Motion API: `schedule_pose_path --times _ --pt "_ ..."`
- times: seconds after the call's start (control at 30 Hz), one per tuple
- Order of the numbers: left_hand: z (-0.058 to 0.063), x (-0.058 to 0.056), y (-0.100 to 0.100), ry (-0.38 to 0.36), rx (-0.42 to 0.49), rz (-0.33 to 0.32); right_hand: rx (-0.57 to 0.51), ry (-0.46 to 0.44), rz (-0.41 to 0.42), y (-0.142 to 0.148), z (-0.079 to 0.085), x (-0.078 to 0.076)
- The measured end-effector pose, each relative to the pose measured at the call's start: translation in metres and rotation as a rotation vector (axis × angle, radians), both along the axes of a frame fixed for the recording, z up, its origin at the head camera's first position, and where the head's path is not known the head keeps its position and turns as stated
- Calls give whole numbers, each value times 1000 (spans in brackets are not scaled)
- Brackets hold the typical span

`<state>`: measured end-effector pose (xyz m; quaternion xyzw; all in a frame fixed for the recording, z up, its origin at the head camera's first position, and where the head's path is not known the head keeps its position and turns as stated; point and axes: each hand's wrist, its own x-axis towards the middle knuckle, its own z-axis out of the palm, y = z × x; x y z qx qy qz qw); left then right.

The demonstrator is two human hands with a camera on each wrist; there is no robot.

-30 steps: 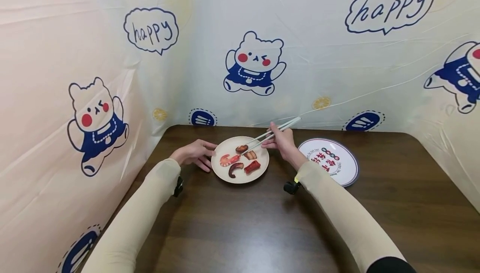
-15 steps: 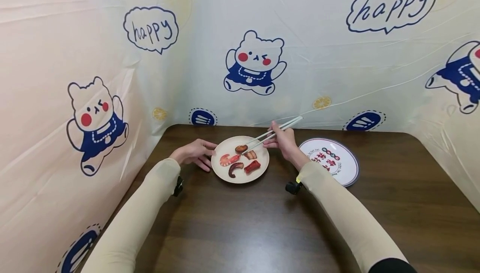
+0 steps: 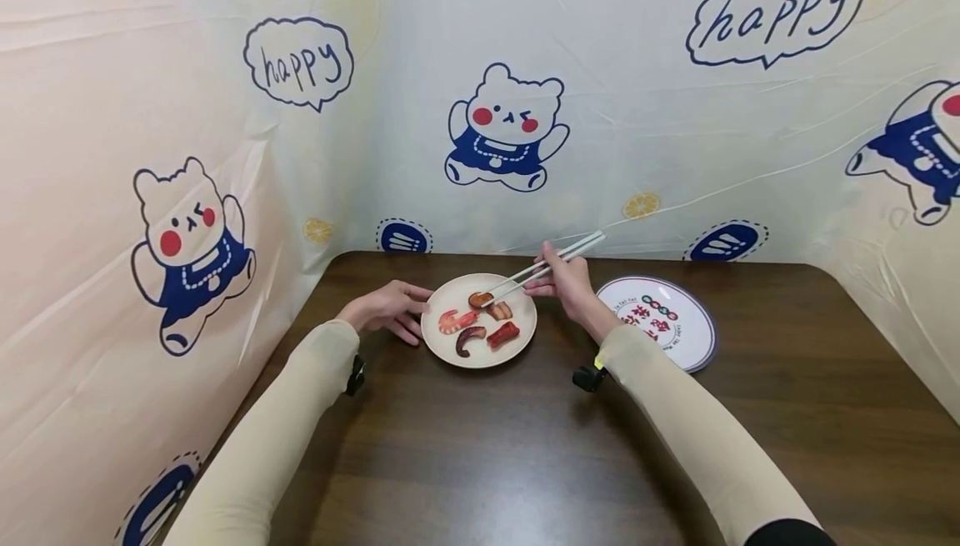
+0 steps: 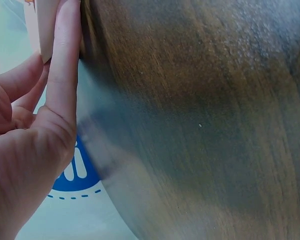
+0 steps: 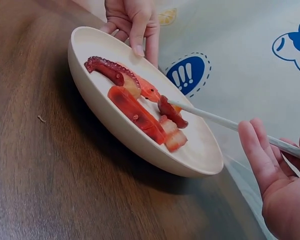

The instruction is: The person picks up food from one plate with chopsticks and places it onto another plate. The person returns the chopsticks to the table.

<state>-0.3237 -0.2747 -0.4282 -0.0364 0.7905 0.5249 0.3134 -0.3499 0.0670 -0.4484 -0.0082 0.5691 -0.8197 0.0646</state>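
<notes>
A cream plate (image 3: 444, 294) bears several small food pieces: a shrimp (image 3: 452, 323), a dark curled tentacle (image 3: 468, 338), a red glossy piece (image 3: 503, 334), a striped pork-like slice (image 3: 500, 310) and a brown mushroom-like piece (image 3: 479, 300). My left hand (image 3: 388, 306) grips the plate's left edge, thumb on the rim and other fingers lower, partly hidden. My right hand (image 3: 567, 284) holds a pair of pale chopsticks (image 5: 215, 119) slanting down to the left. Their tips are at the brown piece, close above the plate.
Behind my right forearm, a round white plate (image 3: 697, 333) with red characters and a blue rim lies on the dark wooden table (image 3: 480, 446). A printed cloth (image 3: 637, 112) hangs along the back and sides. Black wrist cameras (image 3: 588, 378) sit below both wrists.
The chopstick tips have shifted slightly at the brown piece, and that piece looks a little turned. Both hands and the plates hold nearly the same places.
</notes>
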Motion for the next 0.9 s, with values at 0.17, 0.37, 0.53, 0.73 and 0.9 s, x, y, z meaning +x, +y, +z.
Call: schedule_pose_path --times 0.17,0.37,0.53,0.73,0.9 --pt "-3 0 -1 -5 4 3 -9 -26 -30 4 2 4" --pt "-2 -1 -2 4 8 -2 -18 -19 -39 11 6 9" --pt "-2 0 -1 -2 18 -3 -10 -5 -17 17 5 12" --pt "-2 -1 0 -2 23 -9 -8 13 -13 25 2 14" --pt "-2 -1 0 -2 18 -5 -12 17 -20 29 0 17"
